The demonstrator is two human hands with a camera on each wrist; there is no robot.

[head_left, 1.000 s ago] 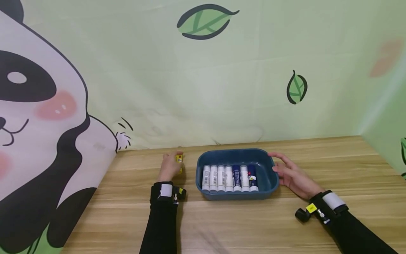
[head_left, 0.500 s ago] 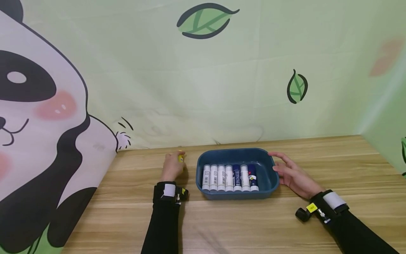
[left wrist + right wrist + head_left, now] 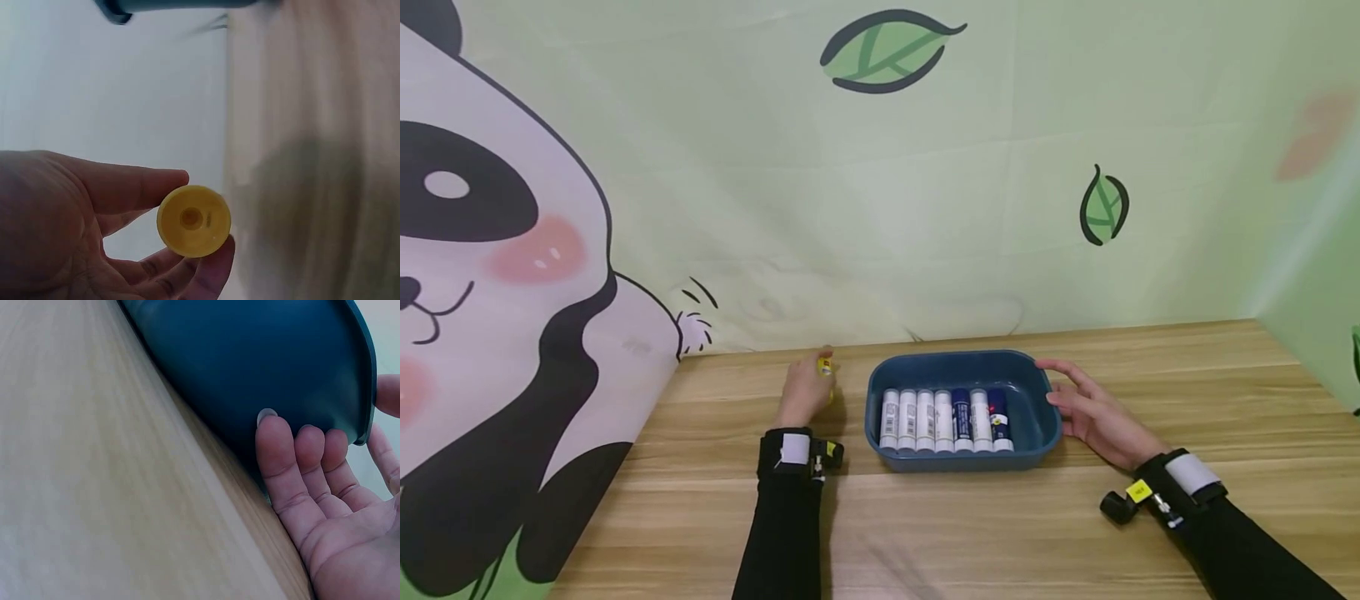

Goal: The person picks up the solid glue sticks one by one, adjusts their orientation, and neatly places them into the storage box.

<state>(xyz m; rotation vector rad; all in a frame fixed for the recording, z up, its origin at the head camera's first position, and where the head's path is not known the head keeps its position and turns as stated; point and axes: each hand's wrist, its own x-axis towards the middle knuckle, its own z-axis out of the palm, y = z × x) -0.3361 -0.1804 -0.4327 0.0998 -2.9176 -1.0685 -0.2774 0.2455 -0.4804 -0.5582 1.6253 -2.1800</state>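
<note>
In the head view my left hand [image 3: 807, 388] is above the table, left of the blue bin, and holds a yellow glue stick [image 3: 825, 367]. The left wrist view shows this glue stick's round yellow end [image 3: 194, 234], a small knob at its centre, between thumb and fingers. Much of the stick is hidden by the hand. My right hand [image 3: 1101, 419] is at the right end of the blue bin [image 3: 962, 462]. Its fingertips [image 3: 275, 440] touch the bin's outer wall, and another digit meets the rim. White and navy glue sticks [image 3: 943, 421] lie side by side in the bin.
The wooden table [image 3: 970, 533] runs back to a pale green backdrop [image 3: 925, 208] printed with a panda and leaves. Inside the bin, bare floor shows to the right of the row of sticks. Both wrists carry small cameras on straps.
My left hand shifts slightly right, then slightly back left, and the yellow glue stick turns in its grip. The right hand, bin and row of sticks stay in place.
</note>
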